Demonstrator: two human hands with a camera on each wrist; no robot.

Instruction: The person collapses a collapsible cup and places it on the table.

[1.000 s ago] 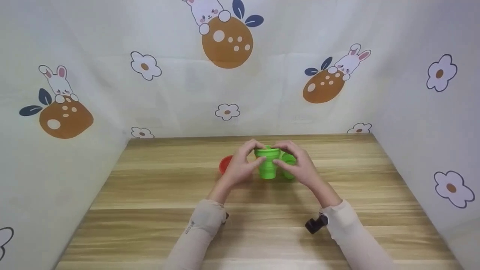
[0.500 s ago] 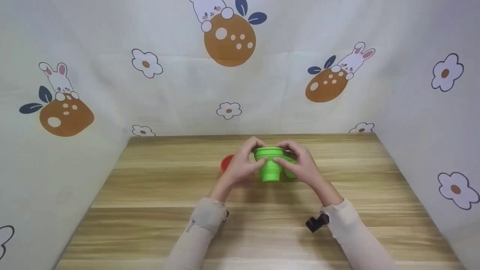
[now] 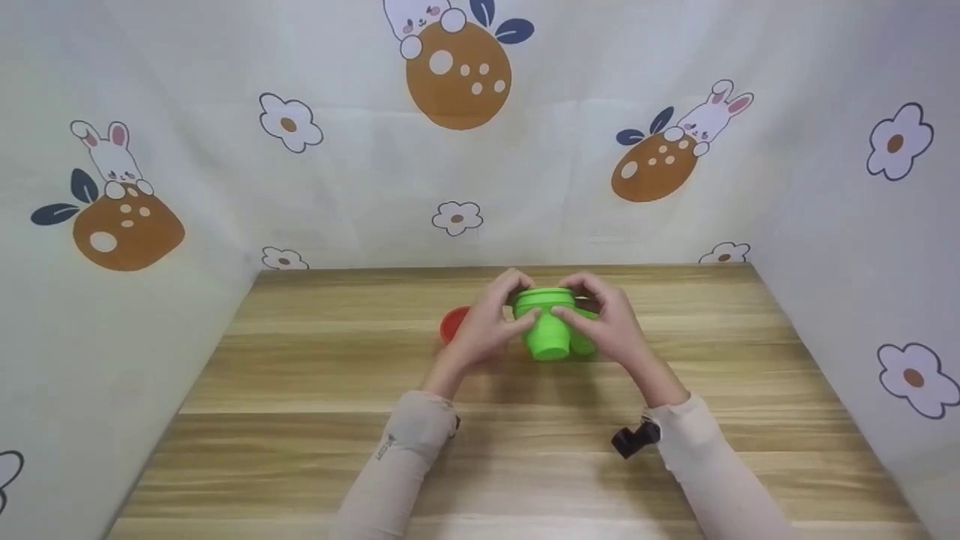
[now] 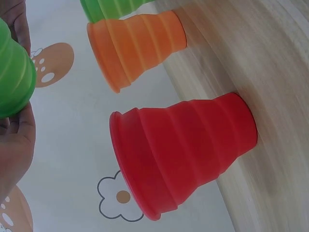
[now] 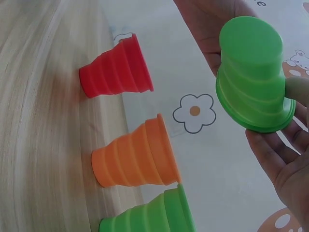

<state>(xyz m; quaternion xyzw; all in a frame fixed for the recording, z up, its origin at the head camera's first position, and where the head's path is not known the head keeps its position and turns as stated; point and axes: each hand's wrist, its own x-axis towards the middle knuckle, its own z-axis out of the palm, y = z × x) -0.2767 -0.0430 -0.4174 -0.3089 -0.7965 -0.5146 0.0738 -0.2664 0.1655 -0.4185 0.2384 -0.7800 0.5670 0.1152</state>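
Note:
Both hands hold a green ribbed collapsible cup (image 3: 550, 331) above the table. My left hand (image 3: 484, 319) grips the left of its rim and wall, and my right hand (image 3: 611, 322) grips the right, thumbs on the near wall. In the right wrist view the held cup is skewed, its flat base (image 5: 251, 41) facing that camera. Three similar cups stand upright on the table in a row: a red cup (image 4: 183, 150), an orange cup (image 4: 140, 43) and another green cup (image 5: 149, 212). In the head view, the hands and held cup hide most of the orange one.
The wood-grain table (image 3: 495, 457) meets a pale cloth backdrop (image 3: 360, 187) with rabbit, fruit and flower prints on three sides. A black wrist camera (image 3: 634, 439) sits by the right sleeve.
The held cup has shifted slightly right, and its base has tipped toward the head camera. Both hands keep their hold; the head view has shifted a little.

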